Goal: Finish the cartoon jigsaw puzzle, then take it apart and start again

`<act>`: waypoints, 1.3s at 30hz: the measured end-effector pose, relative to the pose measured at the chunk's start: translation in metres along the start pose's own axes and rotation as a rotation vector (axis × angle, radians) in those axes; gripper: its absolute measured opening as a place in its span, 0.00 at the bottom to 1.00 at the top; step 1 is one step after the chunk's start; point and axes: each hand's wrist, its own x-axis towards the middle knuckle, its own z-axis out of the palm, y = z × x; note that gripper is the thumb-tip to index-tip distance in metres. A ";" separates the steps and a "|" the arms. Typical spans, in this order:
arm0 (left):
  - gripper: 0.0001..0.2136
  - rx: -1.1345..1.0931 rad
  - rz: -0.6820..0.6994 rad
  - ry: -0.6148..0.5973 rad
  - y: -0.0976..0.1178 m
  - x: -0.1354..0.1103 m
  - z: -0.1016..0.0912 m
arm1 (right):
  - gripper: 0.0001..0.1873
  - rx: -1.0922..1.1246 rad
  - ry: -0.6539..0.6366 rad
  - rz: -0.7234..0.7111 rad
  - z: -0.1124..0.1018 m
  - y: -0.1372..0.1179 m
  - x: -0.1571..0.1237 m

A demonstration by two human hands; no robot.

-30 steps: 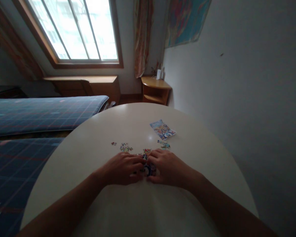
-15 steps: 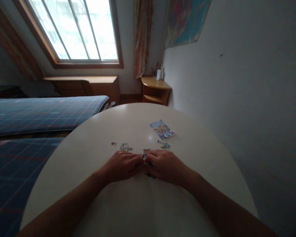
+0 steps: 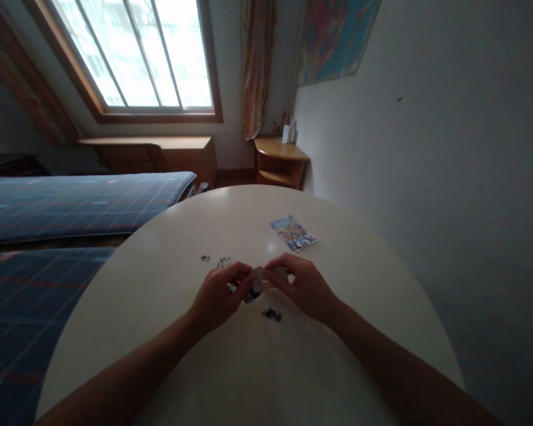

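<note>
Both my hands are raised a little above the round white table [image 3: 169, 307] and meet over its middle. My left hand [image 3: 220, 296] and my right hand [image 3: 304, 284] each pinch an end of a small joined cluster of jigsaw pieces [image 3: 260, 278], which shows its pale back between the fingertips. A small dark piece [image 3: 272, 314] lies on the table just below the hands. More loose pieces [image 3: 222, 260] lie beyond my left hand. A colourful picture card [image 3: 293, 233] lies further back on the right.
A grey wall runs close along the table's right side. Two beds with blue checked covers [image 3: 71, 204] stand to the left. A wooden corner shelf [image 3: 279, 160] and a long wooden unit [image 3: 160, 151] sit under the window.
Both hands have lifted off the table, bringing the joined pieces up with them and turning them over. The dark piece that lay under the hands now lies uncovered.
</note>
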 end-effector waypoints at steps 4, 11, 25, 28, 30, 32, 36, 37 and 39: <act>0.08 -0.109 -0.045 0.005 0.005 -0.001 0.000 | 0.12 0.247 0.037 0.178 0.007 0.002 0.000; 0.22 -0.068 -0.029 0.013 -0.008 -0.005 0.010 | 0.19 0.500 0.141 0.310 0.016 0.008 0.000; 0.11 -0.235 -0.195 0.028 -0.013 0.001 0.010 | 0.28 0.681 0.052 0.384 0.028 0.020 0.002; 0.13 -0.303 -0.233 0.013 -0.012 0.003 0.008 | 0.29 0.693 0.063 0.392 0.026 0.019 0.003; 0.15 -0.319 -0.252 0.005 -0.011 0.005 0.007 | 0.29 0.693 0.066 0.412 0.025 0.019 0.003; 0.16 -0.316 -0.265 -0.002 -0.011 0.006 0.005 | 0.27 0.690 0.065 0.428 0.024 0.018 0.004; 0.18 -0.314 -0.286 -0.045 -0.012 0.007 0.004 | 0.26 0.687 0.062 0.442 0.023 0.017 0.003; 0.18 -0.320 -0.295 -0.057 -0.013 0.007 0.004 | 0.26 0.680 0.055 0.444 0.023 0.017 0.003; 0.18 -0.346 -0.318 -0.074 -0.014 0.007 0.005 | 0.27 0.640 0.038 0.449 0.022 0.017 0.003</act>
